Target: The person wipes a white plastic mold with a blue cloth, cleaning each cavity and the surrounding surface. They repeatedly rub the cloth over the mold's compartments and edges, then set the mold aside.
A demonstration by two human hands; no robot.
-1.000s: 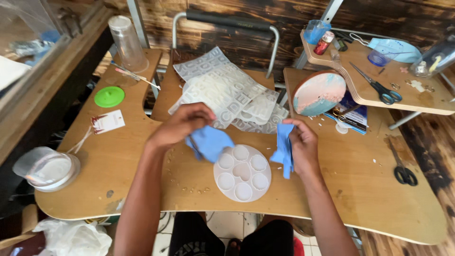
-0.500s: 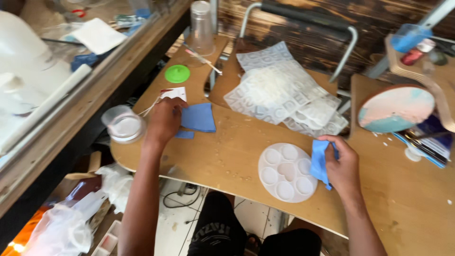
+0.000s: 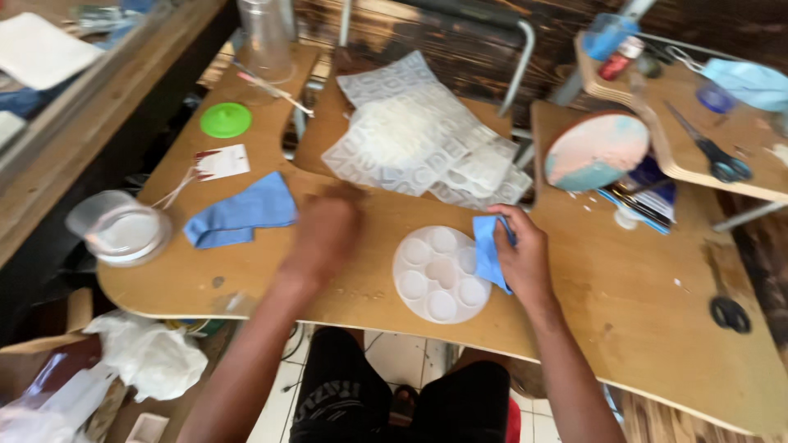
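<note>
Right hand (image 3: 524, 261) grips a blue glove (image 3: 487, 250) beside the white palette (image 3: 440, 274); blurred left hand (image 3: 324, 234) appears empty, its glove (image 3: 238, 213) lying unworn on the surface (image 3: 640, 328).

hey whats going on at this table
A person sits at a wooden table. Their right hand holds a blue cloth against the edge of a round white palette with empty wells. The left hand, blurred, is over the table with nothing in it. A second blue cloth lies to its left, near a clear lidded cup. Clear plastic mould sheets are piled behind the palette.
</note>
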